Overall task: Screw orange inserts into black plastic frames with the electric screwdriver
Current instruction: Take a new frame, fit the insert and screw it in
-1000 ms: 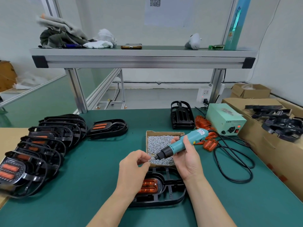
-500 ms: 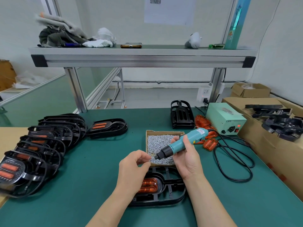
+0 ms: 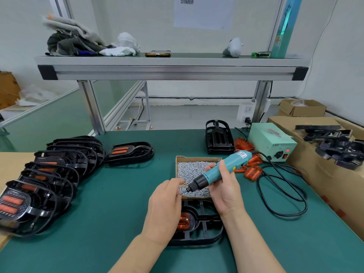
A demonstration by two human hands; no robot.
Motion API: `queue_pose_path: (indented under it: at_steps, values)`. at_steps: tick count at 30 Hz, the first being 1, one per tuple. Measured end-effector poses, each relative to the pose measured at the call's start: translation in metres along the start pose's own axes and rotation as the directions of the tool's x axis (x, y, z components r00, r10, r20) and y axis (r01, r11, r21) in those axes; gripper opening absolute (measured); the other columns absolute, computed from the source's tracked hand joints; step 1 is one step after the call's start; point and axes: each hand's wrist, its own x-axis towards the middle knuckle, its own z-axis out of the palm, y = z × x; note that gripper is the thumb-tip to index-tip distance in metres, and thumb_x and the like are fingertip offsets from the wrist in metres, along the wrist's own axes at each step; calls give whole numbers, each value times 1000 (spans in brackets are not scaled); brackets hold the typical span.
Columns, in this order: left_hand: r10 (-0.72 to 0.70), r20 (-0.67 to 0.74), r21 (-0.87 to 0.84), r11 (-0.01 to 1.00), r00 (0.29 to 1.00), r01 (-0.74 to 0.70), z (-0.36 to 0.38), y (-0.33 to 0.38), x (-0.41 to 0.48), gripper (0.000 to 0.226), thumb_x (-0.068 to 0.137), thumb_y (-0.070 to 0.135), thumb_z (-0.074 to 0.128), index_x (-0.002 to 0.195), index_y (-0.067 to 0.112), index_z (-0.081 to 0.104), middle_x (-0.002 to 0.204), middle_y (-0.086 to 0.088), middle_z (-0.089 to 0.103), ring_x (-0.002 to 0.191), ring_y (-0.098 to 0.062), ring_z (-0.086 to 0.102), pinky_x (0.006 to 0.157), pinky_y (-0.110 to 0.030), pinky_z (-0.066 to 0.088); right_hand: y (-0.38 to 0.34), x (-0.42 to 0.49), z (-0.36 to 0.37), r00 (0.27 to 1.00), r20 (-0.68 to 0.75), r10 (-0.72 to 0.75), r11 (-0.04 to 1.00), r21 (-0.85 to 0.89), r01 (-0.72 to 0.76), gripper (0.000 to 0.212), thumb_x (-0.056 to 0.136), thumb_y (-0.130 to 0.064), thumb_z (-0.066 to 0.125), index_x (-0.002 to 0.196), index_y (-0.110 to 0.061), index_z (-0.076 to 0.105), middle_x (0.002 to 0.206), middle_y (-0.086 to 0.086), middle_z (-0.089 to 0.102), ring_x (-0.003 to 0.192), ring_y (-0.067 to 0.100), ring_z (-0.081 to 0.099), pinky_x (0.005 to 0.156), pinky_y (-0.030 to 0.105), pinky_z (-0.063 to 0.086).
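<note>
My right hand grips the teal electric screwdriver, its black tip pointing down-left over the cardboard box of screws. My left hand has its fingertips pinched at the bit's tip, apparently on a small screw. Below both hands a black plastic frame lies flat on the green mat, with an orange insert seated in it and partly hidden by my left hand. Loose orange inserts lie right of the box.
A row of finished black frames overlaps along the left; one more lies apart. A black holder, the green power supply and its looped cable sit right. A carton with frames borders the right edge.
Hardly anything moved: my left fingertips stay at the screwdriver's bit. The view shifted slightly.
</note>
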Motion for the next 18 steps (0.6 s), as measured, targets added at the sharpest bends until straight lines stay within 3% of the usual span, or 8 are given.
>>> queue_pose_path:
  at_steps: [3,6,8,10,13,15,18]
  values:
    - [-206,42,-205,956,978,211,-4,1,4,38,79,-5,71,100,27,69,74,9,63,78,-5,60,75,-8,43,-1,0,0,1000,-6,2,1000,-2,-2,18,102,-22,56,118,-15,51,85,6,65,79,15,67,82,34,54]
    - [-333,90,-335,877,939,343,-7,-2,7,39,77,-2,76,90,34,67,71,4,68,74,-3,61,70,-3,40,-2,-1,2,1000,14,0,1000,-7,0,17,101,-23,56,115,-15,51,86,6,66,81,15,67,83,34,54]
    - [-257,65,-263,928,964,265,-7,-2,4,38,78,-4,75,95,30,69,74,5,67,78,-4,61,74,-4,41,-1,-1,3,1000,23,-5,999,-36,6,17,103,-23,55,116,-14,50,86,6,66,82,15,68,84,35,54]
    - [-46,4,-100,994,999,47,-6,-3,0,38,75,-12,73,100,17,71,80,6,64,78,-9,61,78,-15,45,-1,-1,3,1000,18,-6,999,-52,7,17,103,-23,53,117,-13,50,87,7,67,84,16,69,84,35,55]
    - [152,-26,60,987,988,-150,0,-6,-2,37,70,-18,75,98,7,71,78,-2,60,73,-24,60,72,-28,44,-1,-1,2,1000,-6,0,999,-43,0,19,103,-24,54,118,-13,51,88,9,68,86,19,71,79,32,58]
    - [122,-47,27,992,991,-121,1,-7,-2,37,72,-15,75,100,8,70,80,1,60,75,-21,60,74,-26,45,0,0,1,1000,-24,3,999,-35,-4,21,103,-24,55,120,-13,52,87,8,70,87,21,73,75,31,60]
    - [-14,-23,-116,993,1000,12,-1,-7,-2,40,77,-7,75,110,15,69,86,11,61,85,-5,60,84,-15,44,0,2,1,999,-43,-2,1000,-10,1,22,102,-26,56,119,-13,51,87,9,71,89,22,73,77,33,60]
